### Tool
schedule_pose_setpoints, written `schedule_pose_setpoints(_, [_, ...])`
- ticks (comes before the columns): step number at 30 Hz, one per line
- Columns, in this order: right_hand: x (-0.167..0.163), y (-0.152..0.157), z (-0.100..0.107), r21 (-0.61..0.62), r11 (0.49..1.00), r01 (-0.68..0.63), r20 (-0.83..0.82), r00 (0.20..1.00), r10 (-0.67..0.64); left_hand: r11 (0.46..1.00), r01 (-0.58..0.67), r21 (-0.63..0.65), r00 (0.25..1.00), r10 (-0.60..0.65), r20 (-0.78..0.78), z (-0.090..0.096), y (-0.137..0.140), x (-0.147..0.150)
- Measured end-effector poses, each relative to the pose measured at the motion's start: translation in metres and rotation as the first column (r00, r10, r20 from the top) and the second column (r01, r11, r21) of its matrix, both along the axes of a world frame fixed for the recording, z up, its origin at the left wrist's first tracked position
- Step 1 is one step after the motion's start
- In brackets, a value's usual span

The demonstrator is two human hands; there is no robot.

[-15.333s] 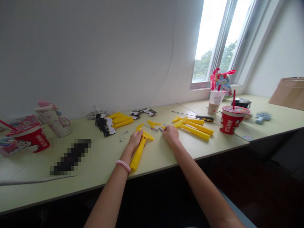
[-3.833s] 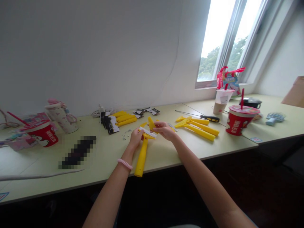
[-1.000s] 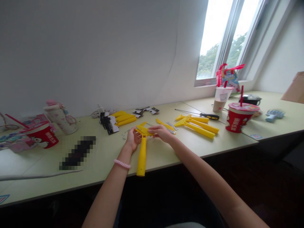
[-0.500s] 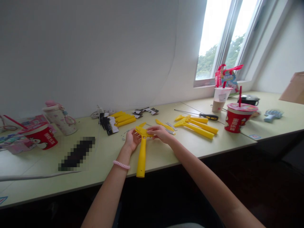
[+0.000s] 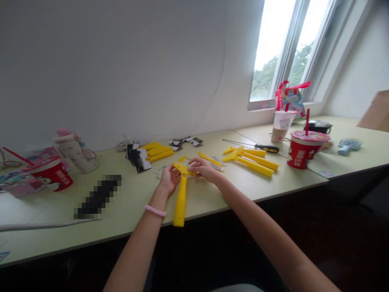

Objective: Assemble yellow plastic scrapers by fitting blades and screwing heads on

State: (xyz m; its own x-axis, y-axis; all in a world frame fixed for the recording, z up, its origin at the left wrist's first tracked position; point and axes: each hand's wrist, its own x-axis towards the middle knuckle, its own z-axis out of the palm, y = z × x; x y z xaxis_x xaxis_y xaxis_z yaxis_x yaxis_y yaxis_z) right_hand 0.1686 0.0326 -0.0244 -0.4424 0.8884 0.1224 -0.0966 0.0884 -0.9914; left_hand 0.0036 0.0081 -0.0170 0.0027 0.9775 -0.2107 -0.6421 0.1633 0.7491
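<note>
Pale green desk (image 5: 136,198) up against a grey wall (image 5: 121,61), window (image 5: 281,56) far right. Left hand (image 5: 169,178) is cupped around the left end of the yellow T-shaped handle (image 5: 180,198), right hand (image 5: 205,169) pinches the other end, so it sits between them with its grip pointing near. I'd support both ends and press evenly so nothing twists. Red cup (image 5: 299,153) on the right has white Chinese characters, too small for me to read reliably; same for the black cards (image 5: 141,160), far left of the hands.
</note>
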Motion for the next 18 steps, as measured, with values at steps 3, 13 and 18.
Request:
schedule_pose_setpoints(3, [0.0,0.0,0.002,-0.042,0.996,0.077,-0.018,0.997,-0.078,1.0,0.017,0.012,0.999,-0.017,-0.049,0.001,-0.002,0.002])
schedule_pose_setpoints(13, [0.002,-0.002,0.005,-0.045,0.995,0.093,-0.043,0.995,-0.095,0.942,0.328,0.074,0.865,-0.268,-0.423,-0.002,-0.014,0.012])
schedule_pose_setpoints(18, [0.001,-0.002,0.003,-0.029,0.999,0.032,0.017,0.999,-0.031,0.942,0.301,0.146,0.847,-0.193,-0.496,-0.001,-0.013,0.011])
